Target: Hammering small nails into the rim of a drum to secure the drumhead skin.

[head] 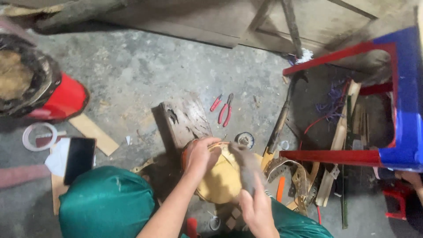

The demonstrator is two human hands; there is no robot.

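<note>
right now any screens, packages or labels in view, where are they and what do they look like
phone: lies flat on the floor to the left, beside the green-clad knee; a rectangular slab, its screen dark and blank.
No packages, labels or signs show.

Yellow rounded piece (220,178) — dome-like, matte tan-yellow, orange-red rim showing at its upper left edge. It sits tilted between the knees, above the concrete floor, its lower part hidden. Grey tool (246,165) — blurred, elongated, lying across the piece's right side; exact kind cannot be told.
</note>
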